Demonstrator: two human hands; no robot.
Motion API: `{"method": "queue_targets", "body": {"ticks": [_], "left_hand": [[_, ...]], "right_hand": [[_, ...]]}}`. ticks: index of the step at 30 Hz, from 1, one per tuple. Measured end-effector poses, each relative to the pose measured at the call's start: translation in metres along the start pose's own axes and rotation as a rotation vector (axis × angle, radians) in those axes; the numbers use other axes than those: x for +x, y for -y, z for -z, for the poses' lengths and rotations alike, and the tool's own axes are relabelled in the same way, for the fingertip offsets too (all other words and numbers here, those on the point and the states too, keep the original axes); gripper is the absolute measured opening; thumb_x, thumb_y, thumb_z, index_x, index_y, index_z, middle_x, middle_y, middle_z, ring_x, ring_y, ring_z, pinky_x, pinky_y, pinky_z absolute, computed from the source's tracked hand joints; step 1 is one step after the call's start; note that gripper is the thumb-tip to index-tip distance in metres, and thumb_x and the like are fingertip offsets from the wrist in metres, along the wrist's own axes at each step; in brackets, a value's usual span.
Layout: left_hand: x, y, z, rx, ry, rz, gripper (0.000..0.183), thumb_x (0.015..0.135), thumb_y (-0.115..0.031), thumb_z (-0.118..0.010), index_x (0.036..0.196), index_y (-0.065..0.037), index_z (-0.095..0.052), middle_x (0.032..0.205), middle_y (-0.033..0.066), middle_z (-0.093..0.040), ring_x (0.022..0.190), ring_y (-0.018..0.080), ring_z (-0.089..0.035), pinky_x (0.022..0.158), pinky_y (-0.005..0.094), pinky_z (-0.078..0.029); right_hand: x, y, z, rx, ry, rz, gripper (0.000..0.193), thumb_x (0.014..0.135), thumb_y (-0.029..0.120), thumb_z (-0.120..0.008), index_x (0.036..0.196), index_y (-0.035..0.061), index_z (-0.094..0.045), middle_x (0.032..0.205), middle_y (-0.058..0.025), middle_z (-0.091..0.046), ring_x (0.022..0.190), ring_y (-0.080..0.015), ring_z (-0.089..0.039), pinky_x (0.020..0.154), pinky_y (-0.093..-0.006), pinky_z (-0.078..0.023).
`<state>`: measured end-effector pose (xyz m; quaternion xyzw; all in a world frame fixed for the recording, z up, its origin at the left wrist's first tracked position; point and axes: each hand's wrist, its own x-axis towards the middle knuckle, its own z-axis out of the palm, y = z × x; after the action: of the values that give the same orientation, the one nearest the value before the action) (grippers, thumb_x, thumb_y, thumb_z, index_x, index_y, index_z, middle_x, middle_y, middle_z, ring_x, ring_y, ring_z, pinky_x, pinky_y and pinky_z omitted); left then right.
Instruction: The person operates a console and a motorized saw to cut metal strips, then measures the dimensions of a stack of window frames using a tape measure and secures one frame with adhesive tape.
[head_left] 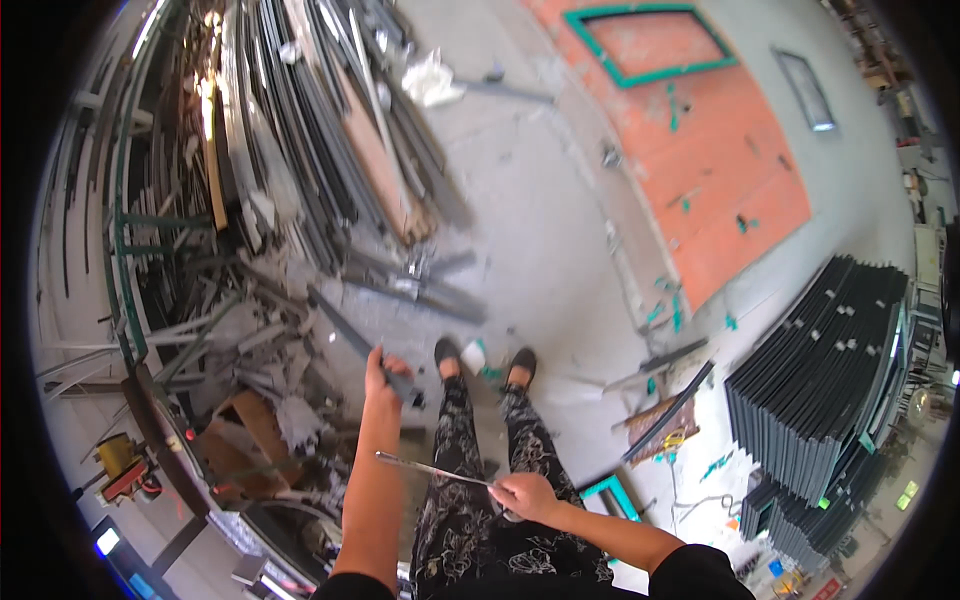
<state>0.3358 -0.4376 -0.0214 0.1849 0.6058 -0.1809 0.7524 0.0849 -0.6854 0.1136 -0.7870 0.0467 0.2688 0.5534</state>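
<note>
A dark grey length of profile (342,325) is gripped in my left hand (382,372), its far end slanting up and left over the scrap and its near end poking out below my fingers. In front of my thighs, my right hand (527,497) is closed on one end of a thin silvery rod (430,467). The rod points left, and its free tip overlaps my left forearm in the picture. Whether it is a ruler or another thin tool is too blurred to tell. The two held things are apart.
Long profiles (300,120) lie heaped at far left, with offcuts beside a green rack post (118,230). An orange sheet (700,190) carries a green frame (650,78). Stacked black frames (815,375) stand at right. A small green-edged frame (612,492) lies near my right forearm.
</note>
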Motion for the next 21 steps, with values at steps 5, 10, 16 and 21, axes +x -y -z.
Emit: {"method": "queue_targets", "body": {"ticks": [5, 10, 16, 21], "left_hand": [[-0.117, 0.004, 0.045, 0.017, 0.090, -0.029, 0.037, 0.094, -0.032, -0.062, 0.067, -0.016, -0.042, 0.053, -0.0025, -0.037, 0.044, 0.0136, -0.039, 0.042, 0.0289, -0.037], [-0.206, 0.002, 0.101, 0.312, 0.107, -0.371, 0.025, 0.092, -0.029, -0.067, 0.083, -0.013, -0.050, 0.065, -0.0003, -0.042, 0.050, 0.0139, -0.040, 0.045, 0.0301, -0.036], [-0.269, -0.035, 0.115, 0.465, 0.054, -0.866, 0.025, 0.093, -0.022, -0.068, 0.096, -0.010, -0.047, 0.063, 0.0000, -0.043, 0.046, 0.0127, -0.044, 0.041, 0.0297, -0.037], [-0.288, -0.069, 0.146, 0.460, -0.030, -1.281, 0.022, 0.095, -0.017, -0.066, 0.103, -0.004, -0.050, 0.061, 0.0000, -0.047, 0.043, 0.0105, -0.043, 0.039, 0.0280, -0.034]], "right_hand": [[-0.029, 0.031, 0.056, 0.099, 0.110, -0.170, 0.035, 0.095, 0.042, -0.061, 0.090, 0.0094, -0.071, 0.069, -0.0043, -0.066, 0.062, -0.0203, -0.065, 0.055, -0.0333, -0.046], [-0.020, 0.054, 0.094, 0.114, 0.186, -0.150, 0.033, 0.094, 0.042, -0.065, 0.099, 0.0105, -0.073, 0.072, -0.0014, -0.065, 0.067, -0.0117, -0.059, 0.064, -0.0281, -0.046], [0.032, 0.108, 0.067, 0.070, 0.046, -0.135, 0.037, 0.094, 0.042, -0.068, 0.106, 0.0070, -0.071, 0.088, 0.0002, -0.067, 0.080, -0.0089, -0.058, 0.075, -0.0271, -0.047], [0.098, 0.240, 0.003, 0.202, 0.126, 0.140, 0.056, 0.088, 0.051, -0.070, 0.114, 0.0014, -0.068, 0.111, -0.0135, -0.070, 0.105, -0.0241, -0.065, 0.094, -0.0354, -0.048]]}}
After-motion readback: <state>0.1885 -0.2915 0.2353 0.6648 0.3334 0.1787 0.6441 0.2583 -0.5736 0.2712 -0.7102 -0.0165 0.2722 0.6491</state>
